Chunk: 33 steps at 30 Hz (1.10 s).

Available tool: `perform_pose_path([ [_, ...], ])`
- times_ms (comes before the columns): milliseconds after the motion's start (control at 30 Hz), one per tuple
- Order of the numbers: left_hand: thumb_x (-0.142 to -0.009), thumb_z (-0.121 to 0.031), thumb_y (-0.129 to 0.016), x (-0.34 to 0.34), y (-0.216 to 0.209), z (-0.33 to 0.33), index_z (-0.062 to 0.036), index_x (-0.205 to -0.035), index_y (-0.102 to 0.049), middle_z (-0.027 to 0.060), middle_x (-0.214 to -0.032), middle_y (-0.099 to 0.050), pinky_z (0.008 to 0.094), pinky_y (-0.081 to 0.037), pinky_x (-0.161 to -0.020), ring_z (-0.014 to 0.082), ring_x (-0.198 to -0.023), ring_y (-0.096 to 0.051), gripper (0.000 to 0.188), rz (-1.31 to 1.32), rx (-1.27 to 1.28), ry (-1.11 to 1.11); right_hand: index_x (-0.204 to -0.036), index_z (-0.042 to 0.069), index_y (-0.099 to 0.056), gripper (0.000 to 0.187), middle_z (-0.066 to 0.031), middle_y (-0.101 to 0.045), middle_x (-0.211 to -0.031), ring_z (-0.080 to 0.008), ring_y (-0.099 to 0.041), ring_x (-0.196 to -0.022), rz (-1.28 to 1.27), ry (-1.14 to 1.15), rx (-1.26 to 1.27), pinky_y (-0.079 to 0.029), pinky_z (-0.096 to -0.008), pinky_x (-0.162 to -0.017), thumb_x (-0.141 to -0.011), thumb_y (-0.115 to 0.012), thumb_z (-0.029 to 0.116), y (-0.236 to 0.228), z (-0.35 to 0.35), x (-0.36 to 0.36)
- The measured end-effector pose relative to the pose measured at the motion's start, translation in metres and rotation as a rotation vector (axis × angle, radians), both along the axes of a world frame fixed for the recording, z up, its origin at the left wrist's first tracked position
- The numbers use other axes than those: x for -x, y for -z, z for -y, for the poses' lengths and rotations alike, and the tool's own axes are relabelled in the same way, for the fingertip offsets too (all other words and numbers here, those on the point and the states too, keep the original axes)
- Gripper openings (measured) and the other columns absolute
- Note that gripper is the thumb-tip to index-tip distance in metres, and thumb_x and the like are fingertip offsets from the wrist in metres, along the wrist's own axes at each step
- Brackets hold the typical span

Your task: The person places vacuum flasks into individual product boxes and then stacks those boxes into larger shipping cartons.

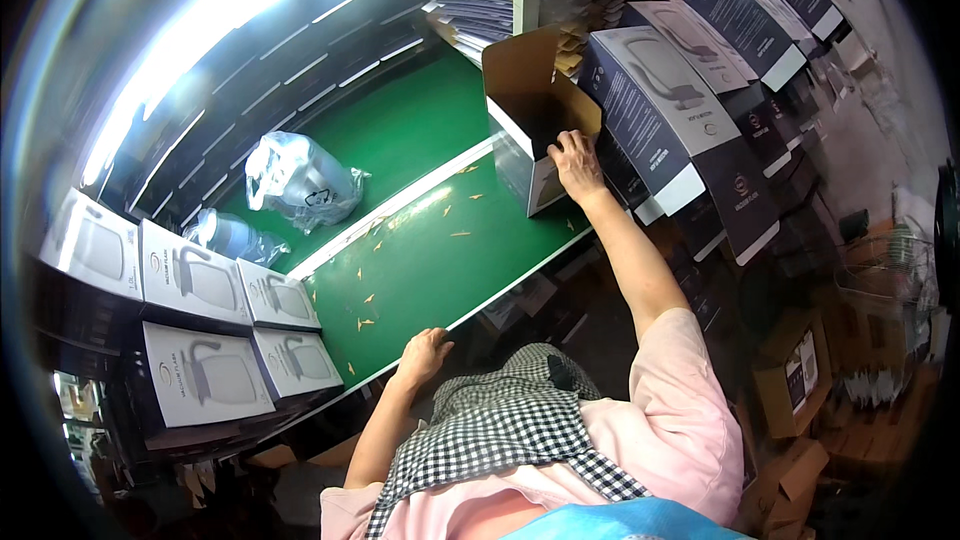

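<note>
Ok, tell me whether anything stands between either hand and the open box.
Nothing visible does. The right hand is on the open box, at its rim. From the left hand, by the near edge of the green table, the way to the box looks clear; the small scattered bits lie flat.

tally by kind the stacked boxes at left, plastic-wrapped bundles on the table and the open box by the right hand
White-faced cardboard boxes stacked: 5
Rounded clear-plastic-wrapped bundles: 2
Open brown-lined cardboard box: 1
Total: 8
</note>
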State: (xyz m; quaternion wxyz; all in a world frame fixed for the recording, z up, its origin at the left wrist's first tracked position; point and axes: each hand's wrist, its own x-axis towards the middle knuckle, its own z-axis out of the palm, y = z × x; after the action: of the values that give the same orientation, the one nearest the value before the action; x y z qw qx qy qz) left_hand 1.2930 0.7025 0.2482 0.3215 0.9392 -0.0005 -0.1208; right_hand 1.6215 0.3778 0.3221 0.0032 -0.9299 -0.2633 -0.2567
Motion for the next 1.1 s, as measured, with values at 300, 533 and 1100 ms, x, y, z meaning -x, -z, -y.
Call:
perform_pose_path([
  [300,-0.086,-0.025,-0.071,-0.046,0.054,-0.063,0.0006,-0.120,-0.058,0.0253,-0.101,-0.064,0.0465,-0.052,-0.082,0.0413,-0.093,-0.064,0.045,0.079,0.032,-0.043,-0.135,0.007,-0.050,0.054,-0.0185,-0.044,-0.140,-0.0382,-0.046,-0.126,-0.102,-0.040,-0.579,-0.041,-0.0444,-0.105,-0.084,-0.070,0.007,0.011,-0.003,0.104],
  [533,-0.084,-0.037,-0.073,-0.040,0.084,-0.042,0.0061,-0.129,-0.048,0.0324,-0.119,-0.055,0.0474,-0.050,-0.096,0.0463,-0.111,-0.057,0.068,-0.301,-0.326,0.174,-0.113,0.002,-0.061,0.025,-0.0188,-0.051,-0.129,-0.0378,-0.055,-0.116,-0.515,0.218,-0.601,-0.049,-0.0435,-0.095,-0.088,-0.063,0.006,0.122,0.036,0.278],
  [1100,-0.088,-0.040,-0.065,-0.119,0.088,0.085,-0.0016,-0.101,-0.071,0.0278,-0.099,-0.067,0.0513,-0.051,-0.082,0.0445,-0.096,-0.064,0.040,-0.261,-0.300,0.949,-0.122,0.007,-0.061,0.034,-0.0136,-0.058,-0.126,-0.0348,-0.058,-0.115,-1.116,0.777,-0.809,-0.049,-0.0448,-0.094,-0.093,-0.061,0.025,0.155,0.083,0.433],
])
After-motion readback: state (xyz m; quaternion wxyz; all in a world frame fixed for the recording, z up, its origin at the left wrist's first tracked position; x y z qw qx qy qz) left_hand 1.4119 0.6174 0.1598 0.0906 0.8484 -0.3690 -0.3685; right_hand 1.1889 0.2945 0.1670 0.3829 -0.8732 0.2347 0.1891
